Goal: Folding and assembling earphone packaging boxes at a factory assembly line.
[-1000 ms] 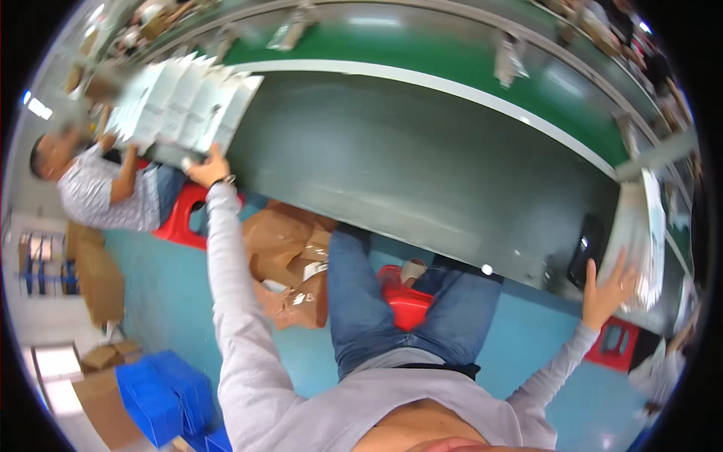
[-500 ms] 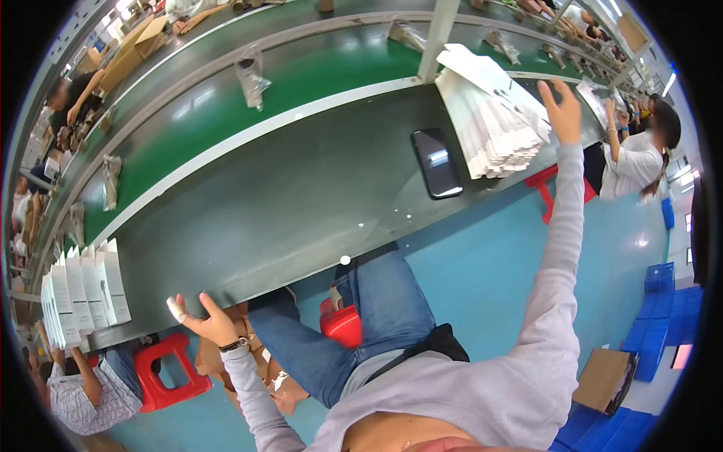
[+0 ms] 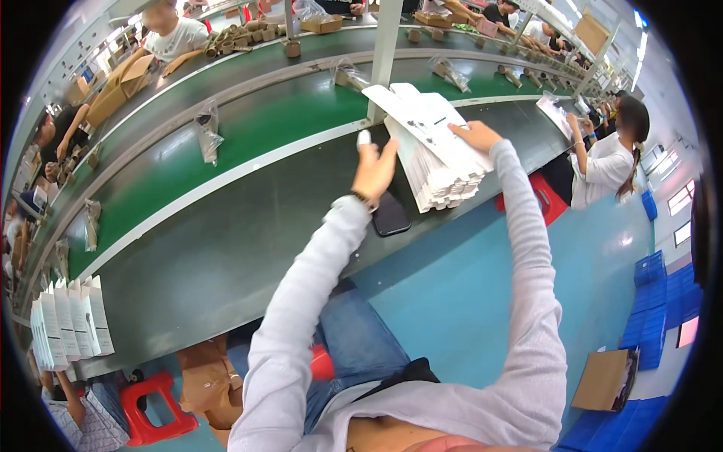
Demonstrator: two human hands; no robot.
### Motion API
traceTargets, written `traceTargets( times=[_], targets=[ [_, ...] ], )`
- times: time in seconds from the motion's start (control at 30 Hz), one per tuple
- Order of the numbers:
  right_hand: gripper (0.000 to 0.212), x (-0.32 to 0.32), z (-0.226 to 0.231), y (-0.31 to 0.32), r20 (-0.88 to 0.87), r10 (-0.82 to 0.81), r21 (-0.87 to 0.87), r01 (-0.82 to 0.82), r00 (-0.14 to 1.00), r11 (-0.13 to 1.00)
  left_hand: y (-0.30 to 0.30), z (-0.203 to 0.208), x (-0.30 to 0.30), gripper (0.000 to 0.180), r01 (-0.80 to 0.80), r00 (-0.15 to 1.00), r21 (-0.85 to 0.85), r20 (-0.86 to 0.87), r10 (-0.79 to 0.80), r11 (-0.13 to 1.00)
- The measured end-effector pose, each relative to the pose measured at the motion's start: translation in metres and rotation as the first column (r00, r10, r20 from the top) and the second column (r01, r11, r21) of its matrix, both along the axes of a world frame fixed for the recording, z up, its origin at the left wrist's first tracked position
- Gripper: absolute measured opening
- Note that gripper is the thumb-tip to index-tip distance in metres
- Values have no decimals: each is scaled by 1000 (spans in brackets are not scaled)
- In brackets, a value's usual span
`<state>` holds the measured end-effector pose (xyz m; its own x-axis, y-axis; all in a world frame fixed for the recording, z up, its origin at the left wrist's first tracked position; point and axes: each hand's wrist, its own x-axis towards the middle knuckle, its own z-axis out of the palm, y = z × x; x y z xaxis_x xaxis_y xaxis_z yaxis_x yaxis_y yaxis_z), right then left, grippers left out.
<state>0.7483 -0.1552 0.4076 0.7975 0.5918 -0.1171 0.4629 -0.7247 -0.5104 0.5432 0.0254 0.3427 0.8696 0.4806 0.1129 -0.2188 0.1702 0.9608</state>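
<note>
Stack of flat white cardboard cartons (image 3: pixel 437 162) on dark grey tabletop (image 3: pixel 203 256), your left hand (image 3: pixel 373 173) just beside its left edge, fingers wide, your right hand (image 3: pixel 477 137) touching its upper right, grip unclear.

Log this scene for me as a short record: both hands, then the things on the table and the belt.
Left hand: open, empty, beside the carton stack; contact unclear
Right hand: touching the stack's upper right
Carton stack: white, flat pieces, on the dark table
Phone: black, partly hidden
White boxes: standing, table's left end
Green belt: bagged items on it
</note>
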Motion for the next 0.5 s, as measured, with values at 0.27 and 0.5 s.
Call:
traceTargets(
  times=[0.27,0.5],
  targets=[
    [66,-33,-32,-15,208,-101,230,52,973,972,-74,-17,87,59,72,990,-327,135,-29,942],
    [45,-72,-35,-26,-38,-18,533,36,999,846,-87,2,52,69,-25,975,-416,189,113,909]
  ],
)
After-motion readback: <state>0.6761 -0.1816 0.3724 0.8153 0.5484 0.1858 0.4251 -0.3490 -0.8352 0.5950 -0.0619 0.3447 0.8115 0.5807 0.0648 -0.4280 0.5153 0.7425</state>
